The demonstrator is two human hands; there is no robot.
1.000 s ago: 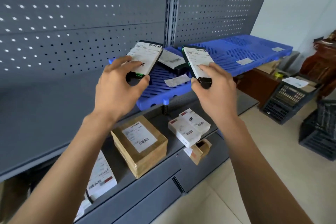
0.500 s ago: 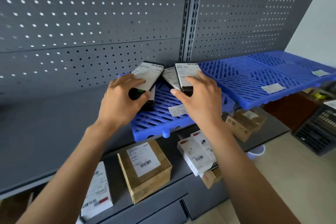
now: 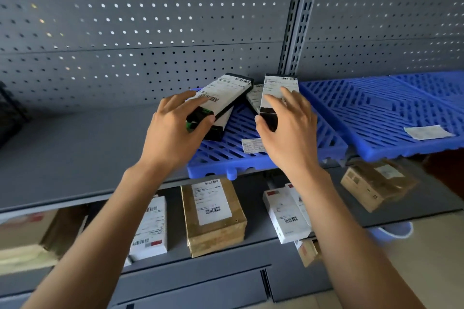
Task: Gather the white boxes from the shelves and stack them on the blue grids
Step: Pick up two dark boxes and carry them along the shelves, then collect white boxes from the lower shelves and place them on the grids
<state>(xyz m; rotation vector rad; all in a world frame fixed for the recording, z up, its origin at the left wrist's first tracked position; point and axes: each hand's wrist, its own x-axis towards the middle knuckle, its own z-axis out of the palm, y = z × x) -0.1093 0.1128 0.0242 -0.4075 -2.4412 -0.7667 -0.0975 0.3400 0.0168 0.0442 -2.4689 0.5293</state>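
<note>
My left hand (image 3: pixel 175 130) grips the near end of a white-labelled box with black and green edges (image 3: pixel 226 93), tilted over another box on the left blue grid (image 3: pixel 313 130). My right hand (image 3: pixel 288 133) holds a second such box (image 3: pixel 278 85) by its dark near end, above a third box (image 3: pixel 253 98) lying on the grid between the two. Both held boxes sit close to the pegboard back wall. More white boxes lie on the lower shelf: one at the left (image 3: pixel 150 228) and a pair at the right (image 3: pixel 286 216).
A second blue grid (image 3: pixel 391 113) with a paper slip (image 3: pixel 426 132) lies to the right. A loose label (image 3: pixel 252 145) lies on the left grid. Brown cartons (image 3: pixel 213 216) (image 3: pixel 376 185) stand on the lower shelf. The grey upper shelf (image 3: pixel 75 153) stretches left.
Both hands have carried their boxes further back over the left blue grid and closer together. The view has moved nearer to the shelf and left, away from the room at the right.
</note>
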